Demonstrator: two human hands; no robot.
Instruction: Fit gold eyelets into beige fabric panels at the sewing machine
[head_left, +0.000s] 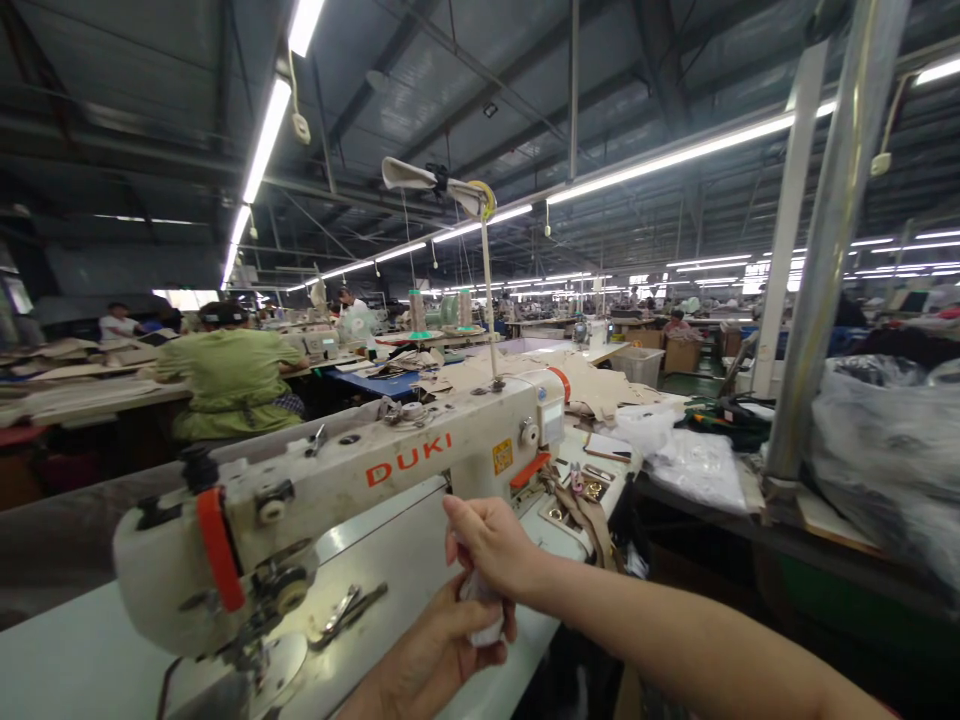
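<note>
My left hand [442,640] is wrapped round a small whitish object [484,612], possibly a packet or a small bottle, mostly covered by fingers and thumb. Directly above it, my right hand [495,545] is closed, its fingers curled at the top of the object; what they pinch is hidden. Both hands are over the front edge of the sewing machine table [397,560], before the white machine arm [442,440] marked DUKI. On the table to the left of my hands lie metal thread snips [349,612], near the needle plate [283,665].
Brown strips [589,515] and small metal parts [556,514] lie at the table's right end. Beyond are beige fabric pieces [600,385], white plastic bags [694,465] and a metal post [825,250]. A co-worker in green [229,370] sits at back left. A thread stand [489,290] rises behind the machine.
</note>
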